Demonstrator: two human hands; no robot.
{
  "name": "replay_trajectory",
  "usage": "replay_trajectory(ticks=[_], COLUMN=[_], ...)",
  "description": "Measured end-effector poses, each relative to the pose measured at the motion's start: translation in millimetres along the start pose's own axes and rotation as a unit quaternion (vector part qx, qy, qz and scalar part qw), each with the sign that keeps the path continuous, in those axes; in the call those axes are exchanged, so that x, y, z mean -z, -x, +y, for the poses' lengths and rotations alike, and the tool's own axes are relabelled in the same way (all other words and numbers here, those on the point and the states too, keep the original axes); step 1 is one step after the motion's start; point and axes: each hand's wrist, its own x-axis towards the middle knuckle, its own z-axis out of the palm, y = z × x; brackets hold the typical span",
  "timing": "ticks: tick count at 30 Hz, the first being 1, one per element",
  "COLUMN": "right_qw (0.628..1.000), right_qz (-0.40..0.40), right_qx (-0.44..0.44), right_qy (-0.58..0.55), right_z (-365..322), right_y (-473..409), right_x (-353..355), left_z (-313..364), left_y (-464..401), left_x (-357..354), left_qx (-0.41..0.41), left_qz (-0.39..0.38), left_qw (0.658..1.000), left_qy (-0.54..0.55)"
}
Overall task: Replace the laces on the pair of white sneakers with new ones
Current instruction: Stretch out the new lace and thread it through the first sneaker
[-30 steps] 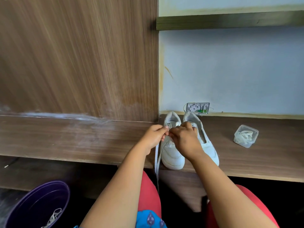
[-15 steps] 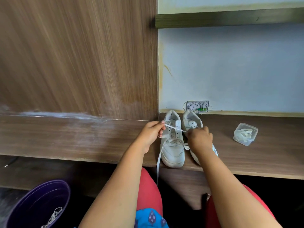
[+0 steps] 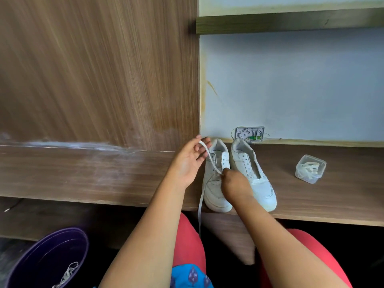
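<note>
Two hands work on one lace (image 3: 209, 161) over the left sneaker (image 3: 216, 183), which stands on the wooden surface (image 3: 104, 173) with its toe toward the person, beside the unlaced right sneaker (image 3: 252, 173). Nearer, the right hand (image 3: 233, 186) has its grip closed in a pinch on the lace at the eyelets on the shoe's right side. From there the lace runs up and left across the tongue to the left hand (image 3: 190, 163), whose fingers are half open with the lace end held at the fingertips, so I judge the next pull goes to the far left.
</note>
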Motion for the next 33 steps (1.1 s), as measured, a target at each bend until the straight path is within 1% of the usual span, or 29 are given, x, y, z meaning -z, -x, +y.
replay_trajectory(ticks=[3,4,5,6,7,8,9,10,12,13,14,15,17,18,19,20,22,23,24,26,27,28,29,30,31,32,33], right_qw=[0.997,0.994,0.984,0.96,0.926,0.897,0.882,0.878,0.889,0.896,0.909,0.931,0.98,0.992,0.998,0.999,0.994,0.992,0.992,0.995,0.997,0.994,0.979,0.949,0.917,0.911,0.927], right_qz=[0.031,0.022,-0.003,-0.053,-0.104,-0.145,-0.173,-0.186,-0.195,-0.198,-0.182,-0.142,-0.02,0.022,0.024,-0.006,-0.077,-0.092,-0.09,-0.063,-0.068,-0.102,-0.163,-0.243,-0.305,-0.323,-0.298], right_qx=[0.067,0.108,0.163,0.206,0.24,0.255,0.261,0.258,0.248,0.245,0.229,0.195,0.089,0.046,0.01,-0.025,-0.075,-0.088,-0.087,-0.062,-0.027,0.021,0.067,0.09,0.095,0.08,0.062], right_qy=[0.024,0.002,-0.074,-0.181,-0.274,-0.331,-0.353,-0.357,-0.333,-0.313,-0.298,-0.273,-0.177,-0.116,-0.065,-0.032,-0.023,-0.018,0.001,0.04,0.029,-0.019,-0.098,-0.181,-0.237,-0.244,-0.218], right_z=[-31.1,-42.7,-53.9,-64.6,-74.1,-80.5,-83.8,-83.2,-77.0,-70.7,-62.7,-52.0,-25.6,-13.5,-3.8,3.2,6.3,4.1,0.1,-13.0,-22.0,-31.2,-40.6,-49.0,-52.8,-51.0,-44.8], right_y=[15.1,21.6,30.2,39.5,50.2,58.4,63.4,63.5,53.8,44.9,33.2,20.9,-2.3,-10.5,-15.7,-19.0,-18.2,-15.2,-12.8,-7.8,-4.4,-0.2,6.0,13.7,19.9,19.8,13.1], right_x=[-2.0,-5.5,-8.3,-12.5,-13.9,-14.4,-13.1,-11.9,-8.3,-5.9,-5.5,-3.6,1.3,4.3,7.0,8.8,9.5,8.9,8.7,13.0,15.3,14.8,14.2,13.6,12.1,9.9,10.0], left_z=[5.1,7.7,10.3,11.4,10.7,8.1,3.6,-2.6,-12.5,-14.3,-14.0,-11.3,-3.6,-1.8,-1.7,-4.1,-13.0,-17.6,-21.8,-27.4,-29.2,-31.4,-34.2,-37.2,-40.0,-43.6,-48.0], left_y=[-2.7,-5.7,-8.6,-11.4,-14.3,-16.3,-18.4,-21.6,-25.7,-27.7,-29.5,-31.5,-35.7,-38.8,-41.6,-44.1,-46.5,-47.4,-47.8,-47.5,-47.1,-47.5,-48.5,-49.2,-49.6,-50.5,-51.7], left_x=[-6.8,-8.8,-10.3,-11.7,-12.7,-13.4,-12.7,-9.7,-4.2,-1.8,0.2,1.5,2.7,4.2,5.7,7.3,10.0,11.4,12.8,16.0,17.6,19.5,21.6,23.4,25.2,27.0,28.5], left_qx=[0.007,-0.001,-0.018,-0.041,-0.066,-0.085,-0.1,-0.118,-0.174,-0.203,-0.232,-0.257,-0.281,-0.277,-0.265,-0.248,-0.21,-0.193,-0.178,-0.158,-0.152,-0.143,-0.13,-0.117,-0.105,-0.096,-0.089], left_qz=[0.026,0.039,0.056,0.076,0.094,0.108,0.121,0.135,0.142,0.141,0.145,0.153,0.17,0.171,0.168,0.163,0.153,0.149,0.146,0.139,0.135,0.131,0.124,0.116,0.11,0.108,0.103], left_qw=[0.992,0.99,0.992,0.994,0.993,0.988,0.975,0.953,0.894,0.873,0.862,0.858,0.859,0.863,0.871,0.879,0.892,0.898,0.904,0.908,0.906,0.902,0.896,0.889,0.879,0.866,0.851], left_qy=[0.125,0.135,0.115,0.07,0.006,-0.07,-0.157,-0.245,-0.388,-0.42,-0.426,-0.417,-0.394,-0.385,-0.379,-0.374,-0.369,-0.366,-0.361,-0.361,-0.371,-0.386,-0.406,-0.428,-0.452,-0.479,-0.508])
